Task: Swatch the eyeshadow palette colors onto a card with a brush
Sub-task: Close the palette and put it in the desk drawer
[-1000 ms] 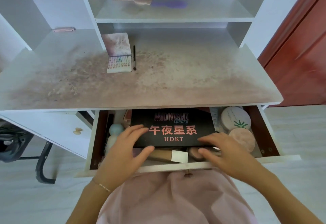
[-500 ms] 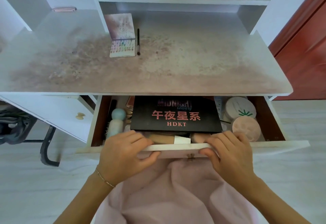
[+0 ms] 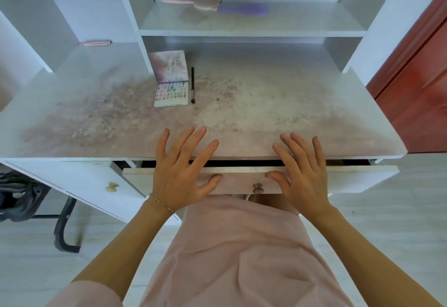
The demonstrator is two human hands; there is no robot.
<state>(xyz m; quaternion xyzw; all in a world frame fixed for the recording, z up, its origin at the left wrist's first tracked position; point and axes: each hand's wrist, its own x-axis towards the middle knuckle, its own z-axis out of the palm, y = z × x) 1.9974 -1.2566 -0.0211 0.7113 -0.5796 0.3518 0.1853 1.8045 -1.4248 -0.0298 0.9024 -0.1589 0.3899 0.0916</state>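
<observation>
You have pushed the drawer (image 3: 242, 181) almost closed; your left hand (image 3: 180, 173) and right hand (image 3: 302, 173) spread flat, holding nothing. Palette (image 3: 172, 91) and brush (image 3: 192, 84) wait together far back on the counter (image 3: 266, 103).

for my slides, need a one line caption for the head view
Both open hands, left hand and right hand, at the nearly closed drawer; open palette and brush lie on the desk.

No readable text, brand, number or sign anywhere in view. The open eyeshadow palette (image 3: 172, 91) at 12 o'clock on the desk (image 3: 266, 103) shows only colour dots, and its lid only speckle, no lettering.
</observation>
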